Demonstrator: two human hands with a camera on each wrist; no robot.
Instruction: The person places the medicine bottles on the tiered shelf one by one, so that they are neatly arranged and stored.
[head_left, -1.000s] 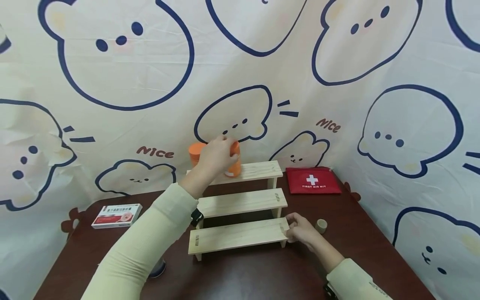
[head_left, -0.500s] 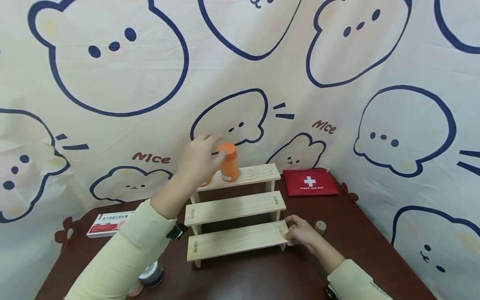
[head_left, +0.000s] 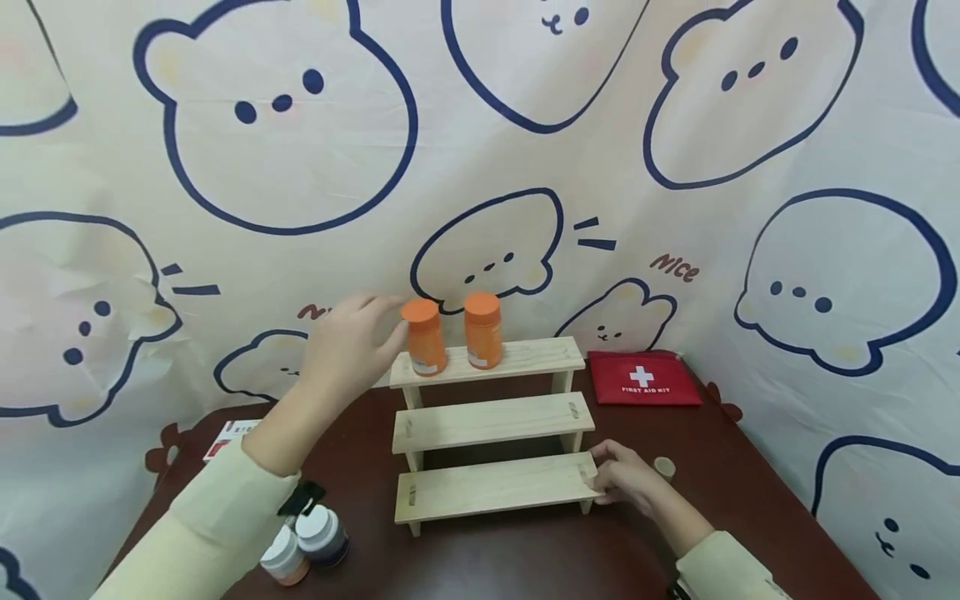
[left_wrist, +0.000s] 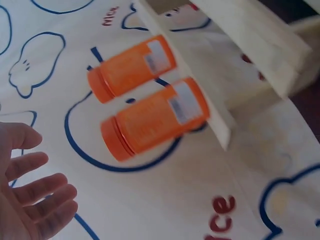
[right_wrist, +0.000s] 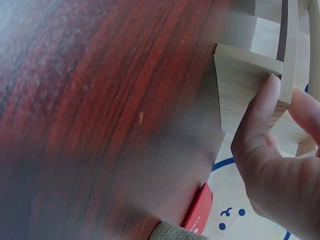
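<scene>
Two orange bottles with orange caps stand side by side on the top step of a three-step wooden stand point(head_left: 495, 486). My left hand point(head_left: 348, 346) is in the air just left of the left bottle point(head_left: 427, 337); the right bottle point(head_left: 483, 331) is farther from it. In the left wrist view the fingers point(left_wrist: 50, 187) are loosely spread, with a gap between them and both bottles. My right hand point(head_left: 626, 479) holds the right end of the lowest step. From the right wrist, the thumb point(right_wrist: 260, 107) presses the wooden end and the other fingers are partly hidden behind it.
Left on the dark table are a white-capped dark jar point(head_left: 322, 536) and a white-capped orange jar point(head_left: 286, 556). A medicine box point(head_left: 228, 435) is partly behind my left arm. At right are a red first aid pouch point(head_left: 642, 379) and a small pale cylinder point(head_left: 663, 467).
My left hand has let go of the right orange bottle and drawn back to the left, uncovering both bottles. The right hand keeps its hold on the stand. The head view has shifted slightly.
</scene>
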